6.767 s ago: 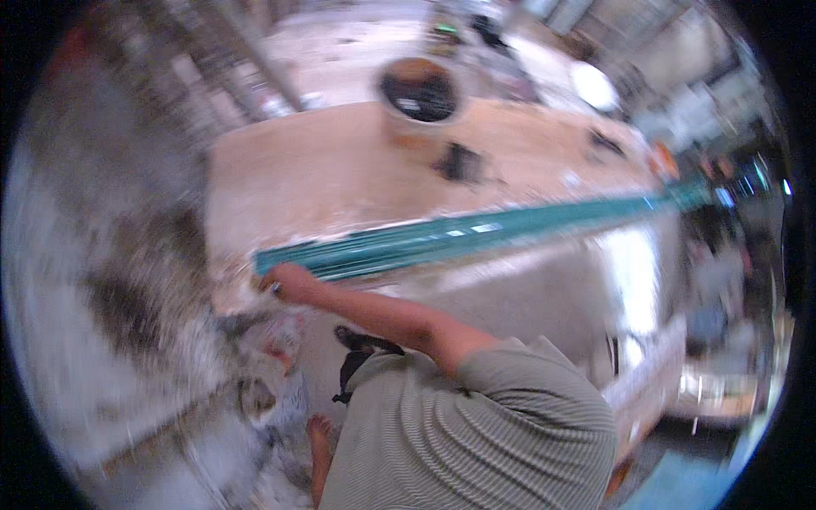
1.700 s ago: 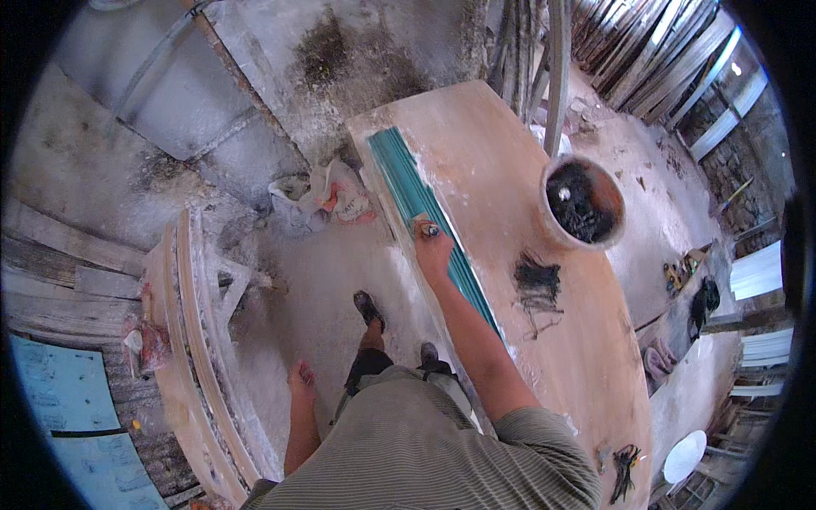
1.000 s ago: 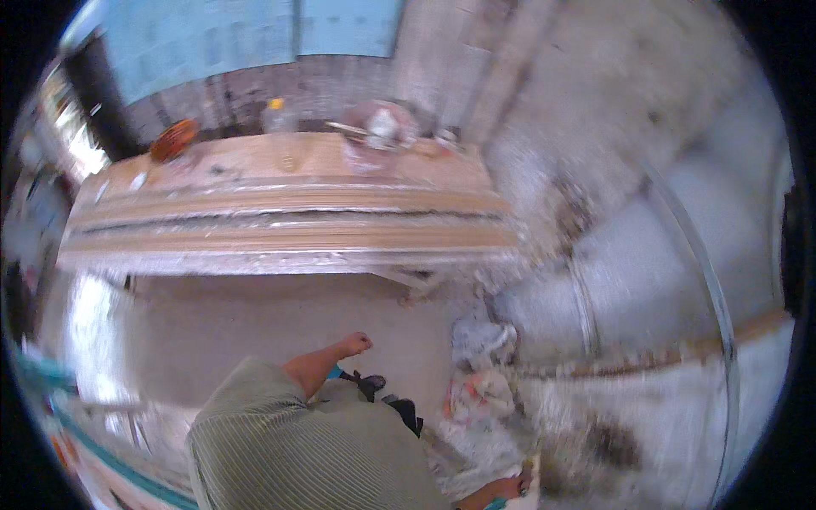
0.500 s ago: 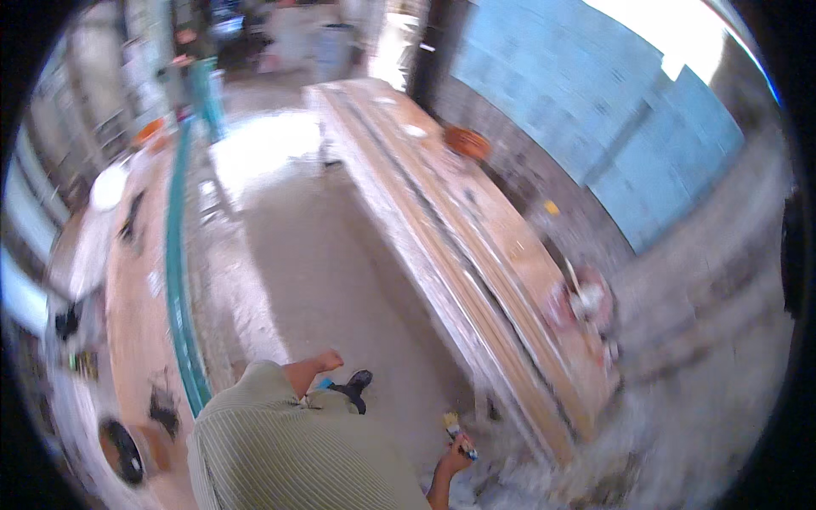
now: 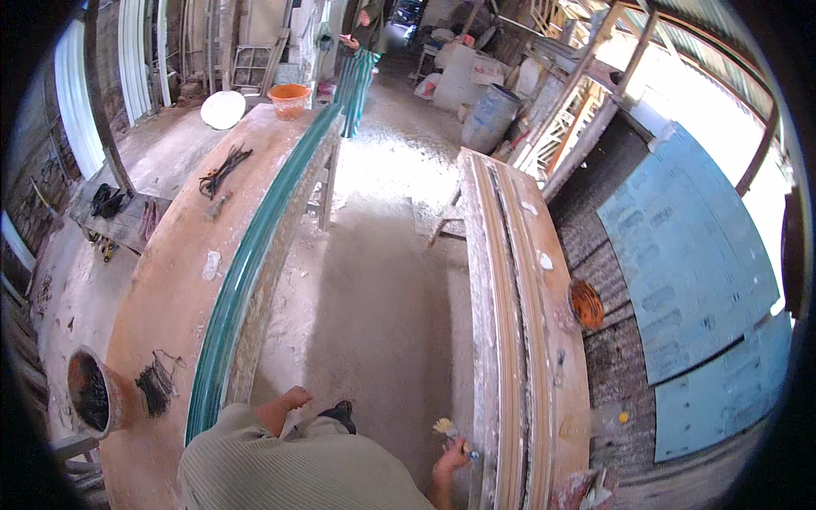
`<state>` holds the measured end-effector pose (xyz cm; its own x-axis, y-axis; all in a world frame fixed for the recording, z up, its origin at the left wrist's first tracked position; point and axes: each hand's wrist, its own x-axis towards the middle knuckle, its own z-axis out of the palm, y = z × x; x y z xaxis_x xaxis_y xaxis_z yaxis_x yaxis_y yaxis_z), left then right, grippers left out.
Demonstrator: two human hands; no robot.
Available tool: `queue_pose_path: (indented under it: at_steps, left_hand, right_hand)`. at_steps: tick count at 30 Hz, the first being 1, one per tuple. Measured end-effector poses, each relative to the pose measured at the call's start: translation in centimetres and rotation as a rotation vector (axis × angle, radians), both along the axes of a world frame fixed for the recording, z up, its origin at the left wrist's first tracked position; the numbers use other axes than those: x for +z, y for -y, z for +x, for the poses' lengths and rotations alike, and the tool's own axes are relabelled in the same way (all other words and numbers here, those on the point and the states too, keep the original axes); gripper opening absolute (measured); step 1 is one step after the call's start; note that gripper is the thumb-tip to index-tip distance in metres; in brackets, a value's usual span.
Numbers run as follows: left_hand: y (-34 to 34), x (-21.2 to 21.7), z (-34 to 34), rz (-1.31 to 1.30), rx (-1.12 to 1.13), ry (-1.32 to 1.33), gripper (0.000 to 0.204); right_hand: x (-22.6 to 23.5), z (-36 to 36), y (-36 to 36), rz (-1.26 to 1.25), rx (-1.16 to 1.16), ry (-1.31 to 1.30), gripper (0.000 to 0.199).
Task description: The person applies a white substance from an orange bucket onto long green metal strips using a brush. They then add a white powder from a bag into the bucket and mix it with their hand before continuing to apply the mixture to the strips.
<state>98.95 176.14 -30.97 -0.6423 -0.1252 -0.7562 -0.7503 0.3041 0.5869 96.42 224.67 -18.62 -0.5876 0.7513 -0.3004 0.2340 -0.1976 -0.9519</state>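
Note:
My right hand [image 5: 453, 456] is closed around the handle of a paintbrush [image 5: 444, 427], whose pale yellowish bristles point up and away from me. It hangs just left of the near end of a long bench bearing tan moulding strips [image 5: 508, 340]. My left hand [image 5: 296, 398] is in front of my body with its fingers curled in; whether anything is inside them is hidden. To its left, a long glossy green moulding [image 5: 255, 246] lies along the right edge of the other bench [image 5: 183, 255].
An orange bucket [image 5: 92, 393], dark inside, dark string [image 5: 155, 387] and black cords [image 5: 223, 172] are on the left bench. An orange basin [image 5: 289, 100] stands at its far end. An orange basket [image 5: 586, 304] sits beside the right bench. Another person [image 5: 357, 81] stands beyond the left bench.
My view has swung left, so both benches appear shifted right and turned, and more of the far yard shows. The paintbrush stays in my right hand; my left hand remains curled.

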Motion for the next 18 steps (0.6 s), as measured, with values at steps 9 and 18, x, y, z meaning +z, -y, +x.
queue_pose_path:
  at_steps: [9,18]
  left_hand:
    - [4.2,7.2,-17.8,0.191,0.224,-0.239,0.034]
    - [10.8,15.6,-32.2,0.265,0.386,-0.332,0.031]
  right_hand:
    - [-5.1,-25.6,13.8,-0.507,0.276,0.325,0.026]
    - [-15.7,-35.9,9.9,-0.368,0.152,0.559,0.022]
